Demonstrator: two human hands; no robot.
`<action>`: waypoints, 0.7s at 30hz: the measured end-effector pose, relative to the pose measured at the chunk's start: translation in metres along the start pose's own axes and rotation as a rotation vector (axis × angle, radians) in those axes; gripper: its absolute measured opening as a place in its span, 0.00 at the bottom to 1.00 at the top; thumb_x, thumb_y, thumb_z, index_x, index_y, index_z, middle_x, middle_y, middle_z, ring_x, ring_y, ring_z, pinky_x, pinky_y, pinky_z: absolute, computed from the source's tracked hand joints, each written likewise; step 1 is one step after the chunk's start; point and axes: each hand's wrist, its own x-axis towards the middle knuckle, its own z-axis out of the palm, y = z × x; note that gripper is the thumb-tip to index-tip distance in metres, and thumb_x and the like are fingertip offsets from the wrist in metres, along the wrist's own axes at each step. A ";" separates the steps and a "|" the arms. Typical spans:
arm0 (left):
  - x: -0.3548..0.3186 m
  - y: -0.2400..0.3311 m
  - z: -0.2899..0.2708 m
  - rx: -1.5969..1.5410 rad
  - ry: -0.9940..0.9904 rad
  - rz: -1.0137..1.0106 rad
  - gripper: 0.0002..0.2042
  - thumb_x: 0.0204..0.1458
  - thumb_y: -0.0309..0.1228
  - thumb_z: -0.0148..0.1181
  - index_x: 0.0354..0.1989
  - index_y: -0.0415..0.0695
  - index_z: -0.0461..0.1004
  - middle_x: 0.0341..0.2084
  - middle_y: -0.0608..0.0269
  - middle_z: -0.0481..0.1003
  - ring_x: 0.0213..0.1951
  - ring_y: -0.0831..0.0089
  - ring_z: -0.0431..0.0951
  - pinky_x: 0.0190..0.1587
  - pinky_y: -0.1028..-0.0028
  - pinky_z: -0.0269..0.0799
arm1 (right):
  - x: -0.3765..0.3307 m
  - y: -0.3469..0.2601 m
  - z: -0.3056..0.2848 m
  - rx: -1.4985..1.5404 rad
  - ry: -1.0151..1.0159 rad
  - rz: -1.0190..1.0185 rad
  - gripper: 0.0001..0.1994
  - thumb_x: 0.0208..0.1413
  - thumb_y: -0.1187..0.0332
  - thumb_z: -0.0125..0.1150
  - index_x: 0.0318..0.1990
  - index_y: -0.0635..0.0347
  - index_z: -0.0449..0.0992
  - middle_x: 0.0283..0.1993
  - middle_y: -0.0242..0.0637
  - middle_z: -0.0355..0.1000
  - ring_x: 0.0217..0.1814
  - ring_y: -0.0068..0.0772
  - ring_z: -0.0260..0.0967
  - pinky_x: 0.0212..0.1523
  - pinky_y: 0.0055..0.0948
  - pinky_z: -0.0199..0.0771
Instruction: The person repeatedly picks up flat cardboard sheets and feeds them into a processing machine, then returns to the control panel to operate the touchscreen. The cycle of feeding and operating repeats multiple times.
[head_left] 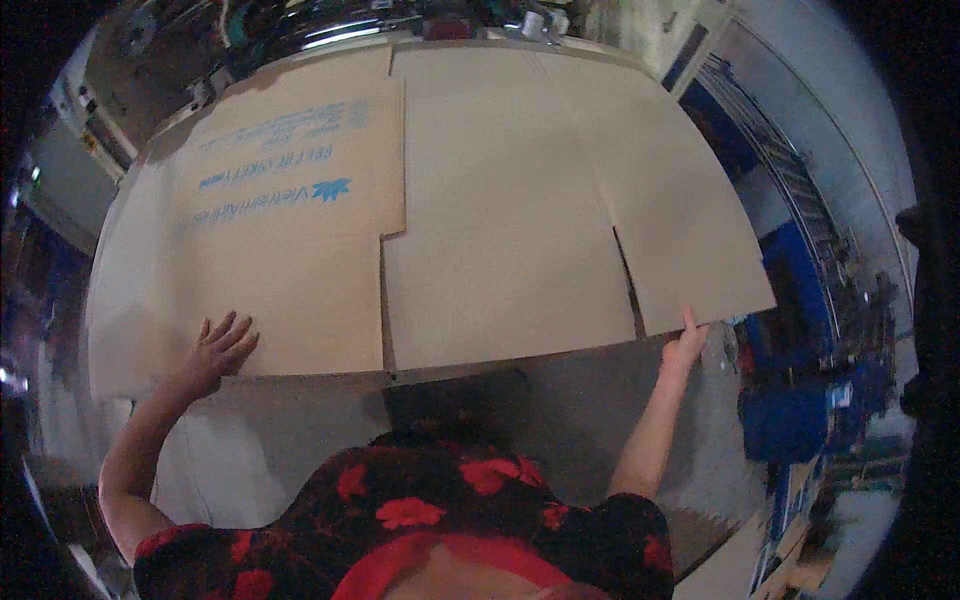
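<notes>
Left hand [215, 350] flat, fingers spread, pressing on flattened cardboard box [500, 200]; right hand [686, 343] pinching its near-right flap edge w/ fingers.

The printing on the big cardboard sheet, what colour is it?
Blue, on plain brown cardboard sheet, seen best in the head view.

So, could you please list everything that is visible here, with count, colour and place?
flattened cardboard box: one, tan with blue print on its left panel, spread flat across the middle
worktable: one, grey, under the cardboard
blue racks: several, blue, at the right; details blurred
left hand: one, fingers spread flat on the cardboard's near left part
right hand: one, gripping the near right flap edge
floral top: one, black with red flowers, bottom centre
</notes>
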 end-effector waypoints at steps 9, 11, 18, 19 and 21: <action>-0.001 0.023 -0.007 0.000 0.080 0.028 0.30 0.47 0.29 0.53 0.61 0.51 0.52 0.64 0.58 0.45 0.65 0.53 0.41 0.58 0.40 0.43 | -0.028 -0.055 0.050 -0.592 -0.548 -0.252 0.21 0.45 0.75 0.59 0.49 0.67 0.65 0.50 0.45 0.66 0.52 0.40 0.62 0.52 0.36 0.62; 0.004 0.023 0.001 -0.058 0.096 -0.007 0.30 0.47 0.29 0.53 0.61 0.52 0.53 0.64 0.59 0.46 0.65 0.53 0.42 0.58 0.40 0.43 | -0.039 -0.052 0.076 -1.051 -0.629 -0.572 0.25 0.42 0.74 0.60 0.52 0.64 0.64 0.53 0.46 0.64 0.54 0.45 0.61 0.54 0.41 0.60; -0.002 0.029 0.003 -0.028 0.169 0.028 0.29 0.47 0.31 0.53 0.61 0.54 0.53 0.63 0.61 0.47 0.64 0.53 0.46 0.57 0.39 0.44 | -0.082 -0.023 0.126 -1.276 -1.279 -1.405 0.28 0.45 0.73 0.54 0.57 0.44 0.63 0.59 0.36 0.60 0.57 0.49 0.58 0.51 0.47 0.64; -0.002 0.031 0.002 -0.019 0.172 0.030 0.30 0.47 0.32 0.53 0.61 0.54 0.53 0.63 0.60 0.47 0.64 0.53 0.46 0.57 0.39 0.44 | -0.085 -0.019 0.127 -1.359 -1.363 -1.441 0.27 0.46 0.72 0.53 0.57 0.42 0.63 0.59 0.36 0.60 0.57 0.50 0.58 0.49 0.48 0.65; 0.000 0.032 0.002 -0.013 0.199 0.028 0.30 0.47 0.32 0.53 0.61 0.54 0.53 0.63 0.60 0.47 0.64 0.54 0.45 0.57 0.39 0.44 | -0.088 -0.013 0.128 -1.373 -1.293 -1.507 0.26 0.48 0.71 0.53 0.57 0.42 0.63 0.59 0.36 0.59 0.55 0.51 0.59 0.47 0.48 0.67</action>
